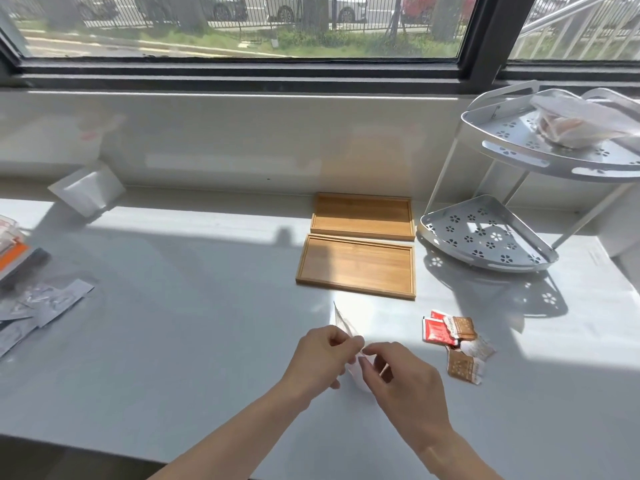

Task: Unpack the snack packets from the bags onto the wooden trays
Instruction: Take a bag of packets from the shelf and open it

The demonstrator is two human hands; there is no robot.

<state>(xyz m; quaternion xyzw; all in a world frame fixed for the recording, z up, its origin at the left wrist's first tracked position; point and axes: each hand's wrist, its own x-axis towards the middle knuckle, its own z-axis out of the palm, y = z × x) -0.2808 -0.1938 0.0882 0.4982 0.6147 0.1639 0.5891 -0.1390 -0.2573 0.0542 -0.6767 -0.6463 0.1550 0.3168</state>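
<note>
Two wooden trays lie side by side on the white counter, the near tray (356,266) and the far tray (363,216), both with nothing in them. My left hand (320,358) and my right hand (403,382) both pinch a small clear plastic bag (344,327) just in front of the near tray. To the right of my hands lies a loose pile of snack packets (455,344), red and brown ones. Another clear bag with snacks (581,124) rests on the top shelf of the white rack.
A white two-tier corner rack (485,237) stands right of the trays. Several silver sachets (41,306) and an orange-and-black object (14,258) lie at the left edge. A white pouch (86,192) leans at the back left. A window sill runs behind.
</note>
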